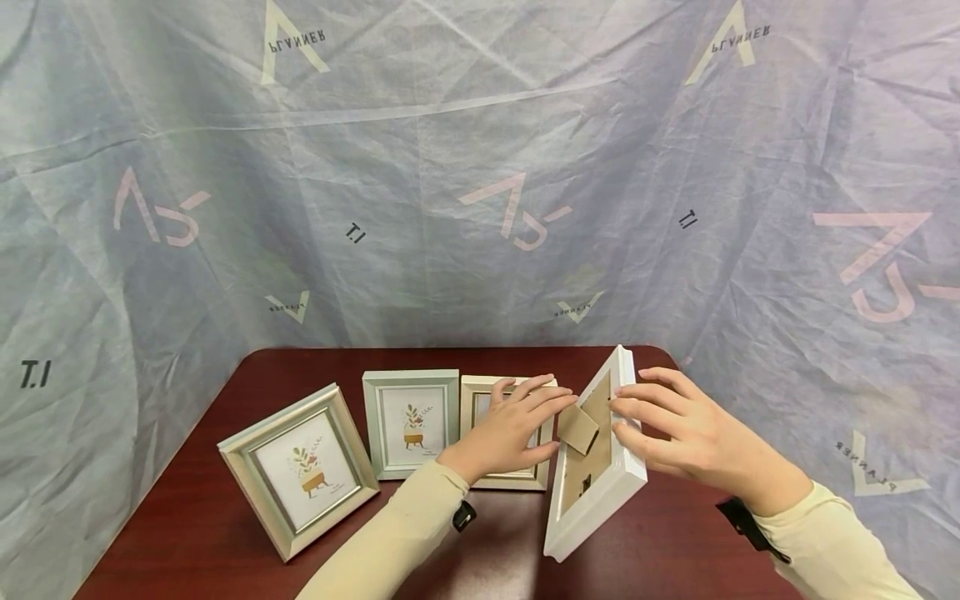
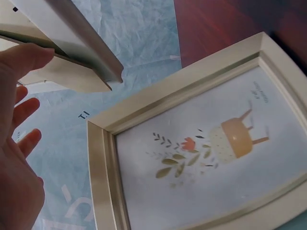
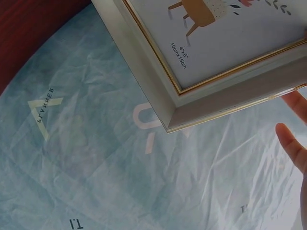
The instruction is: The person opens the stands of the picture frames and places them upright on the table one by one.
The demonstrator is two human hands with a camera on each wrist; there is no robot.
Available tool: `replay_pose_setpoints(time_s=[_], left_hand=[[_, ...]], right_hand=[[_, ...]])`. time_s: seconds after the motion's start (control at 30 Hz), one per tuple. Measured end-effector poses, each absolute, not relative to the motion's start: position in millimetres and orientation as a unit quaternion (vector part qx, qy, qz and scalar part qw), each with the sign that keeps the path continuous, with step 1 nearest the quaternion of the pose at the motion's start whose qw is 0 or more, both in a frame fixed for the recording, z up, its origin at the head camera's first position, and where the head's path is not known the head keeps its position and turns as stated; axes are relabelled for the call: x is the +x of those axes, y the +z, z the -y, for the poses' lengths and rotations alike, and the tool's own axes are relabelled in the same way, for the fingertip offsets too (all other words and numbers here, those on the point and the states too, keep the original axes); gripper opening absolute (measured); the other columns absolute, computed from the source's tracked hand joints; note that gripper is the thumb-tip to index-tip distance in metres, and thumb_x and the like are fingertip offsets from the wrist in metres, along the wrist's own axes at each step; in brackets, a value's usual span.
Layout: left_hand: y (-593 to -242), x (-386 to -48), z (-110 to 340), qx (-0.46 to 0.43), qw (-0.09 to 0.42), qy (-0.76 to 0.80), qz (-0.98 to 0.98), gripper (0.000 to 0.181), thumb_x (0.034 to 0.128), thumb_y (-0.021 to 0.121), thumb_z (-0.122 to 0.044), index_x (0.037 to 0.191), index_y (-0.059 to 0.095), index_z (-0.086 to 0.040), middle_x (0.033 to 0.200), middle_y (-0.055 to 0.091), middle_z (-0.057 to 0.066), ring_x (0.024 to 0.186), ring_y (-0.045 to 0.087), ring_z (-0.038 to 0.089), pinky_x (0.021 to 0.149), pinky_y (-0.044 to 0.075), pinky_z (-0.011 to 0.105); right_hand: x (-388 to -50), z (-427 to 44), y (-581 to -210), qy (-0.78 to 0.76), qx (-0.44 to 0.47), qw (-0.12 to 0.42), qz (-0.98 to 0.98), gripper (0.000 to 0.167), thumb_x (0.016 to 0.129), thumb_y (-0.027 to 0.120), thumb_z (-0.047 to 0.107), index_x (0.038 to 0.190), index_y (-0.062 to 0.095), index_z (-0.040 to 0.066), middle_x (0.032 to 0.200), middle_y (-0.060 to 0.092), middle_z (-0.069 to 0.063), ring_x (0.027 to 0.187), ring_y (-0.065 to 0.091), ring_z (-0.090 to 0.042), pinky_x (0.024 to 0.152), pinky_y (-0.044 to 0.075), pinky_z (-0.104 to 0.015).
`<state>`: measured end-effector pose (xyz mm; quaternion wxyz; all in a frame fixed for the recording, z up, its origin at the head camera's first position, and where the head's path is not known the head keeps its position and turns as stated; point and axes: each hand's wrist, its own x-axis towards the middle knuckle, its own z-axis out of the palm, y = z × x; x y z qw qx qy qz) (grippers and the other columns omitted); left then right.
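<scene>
A white picture frame [image 1: 596, 492] is tilted in front of me, its brown backing turned to the left in the head view. My right hand [image 1: 682, 425] grips the frame's right edge, fingers spread along it; the thumb is hidden. From the backing a small tan stand flap [image 1: 577, 429] sticks out. The thumb and a finger of my left hand [image 1: 506, 421] pinch that flap, the thumb lying over it in the left wrist view. In the right wrist view the held frame [image 3: 153, 96] shows its front, a potted-plant picture with size lettering.
Behind my left hand a cream frame [image 1: 510, 483] stands upright. A pale green frame [image 1: 412, 379] stands to its left, and a champagne-coloured frame [image 1: 352, 454] leans at an angle farther left. All are on a dark red table [image 1: 217, 500]; a grey printed cloth [image 1: 420, 275] hangs behind.
</scene>
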<state>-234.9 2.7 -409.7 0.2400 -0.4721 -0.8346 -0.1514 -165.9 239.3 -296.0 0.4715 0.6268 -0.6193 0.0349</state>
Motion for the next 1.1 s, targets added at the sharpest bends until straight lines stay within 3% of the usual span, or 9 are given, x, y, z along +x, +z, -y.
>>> replay_pose_setpoints(time_s=[0.3, 1.1], left_hand=[[-405, -239, -12, -0.493, 0.237, -0.109, 0.83, 0.059, 0.0848, 0.075, -0.032, 0.14, 0.056, -0.023, 0.141, 0.053, -0.012, 0.145, 0.027, 0.015, 0.106, 0.023, 0.052], [-413, -234, -14, -0.533, 0.26, -0.123, 0.796, 0.054, 0.0788, 0.078, -0.034, 0.129, 0.063, -0.021, 0.124, 0.065, -0.011, 0.135, 0.041, 0.015, 0.106, 0.022, 0.052]], right_hand=[[-161, -237, -295, 0.032, 0.627, 0.473, 0.618, 0.026, 0.102, 0.043, -0.002, 0.089, 0.065, 0.005, 0.092, 0.068, -0.013, 0.081, 0.066, -0.031, 0.08, 0.045, -0.05], [-157, -232, -296, 0.068, 0.647, 0.493, 0.578, 0.023, 0.102, 0.05, 0.008, 0.086, 0.065, 0.002, 0.086, 0.066, -0.014, 0.077, 0.064, -0.028, 0.077, 0.045, -0.047]])
